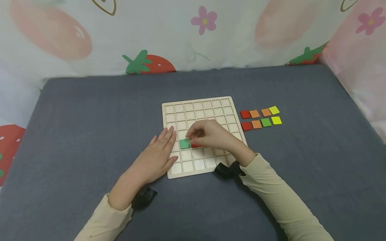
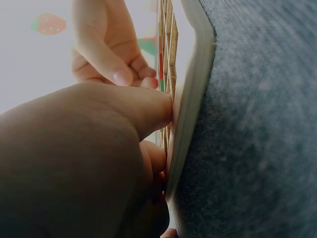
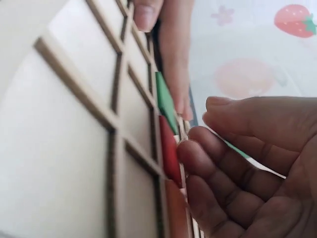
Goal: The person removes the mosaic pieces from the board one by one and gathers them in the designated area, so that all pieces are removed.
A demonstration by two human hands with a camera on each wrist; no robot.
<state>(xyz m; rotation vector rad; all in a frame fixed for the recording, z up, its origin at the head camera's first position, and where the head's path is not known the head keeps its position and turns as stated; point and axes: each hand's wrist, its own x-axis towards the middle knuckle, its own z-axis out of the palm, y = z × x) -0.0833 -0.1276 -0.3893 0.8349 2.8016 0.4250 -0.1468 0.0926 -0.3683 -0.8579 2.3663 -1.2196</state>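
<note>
A pale wooden grid board lies on the grey tabletop. A green square tile sits in one of its cells, with a red tile beside it, partly under my right hand. In the right wrist view an orange tile follows the red tile in the same row. My right hand hovers over this row, fingers loosely bent, thumb apart from them, fingertips close to the red tile; I see nothing held. My left hand rests on the board's left edge, fingers extended.
To the right of the board lie two short rows of loose tiles: red, orange, green and yellow among them. A printed curtain hangs behind the table. Dark wrist devices sit under both wrists.
</note>
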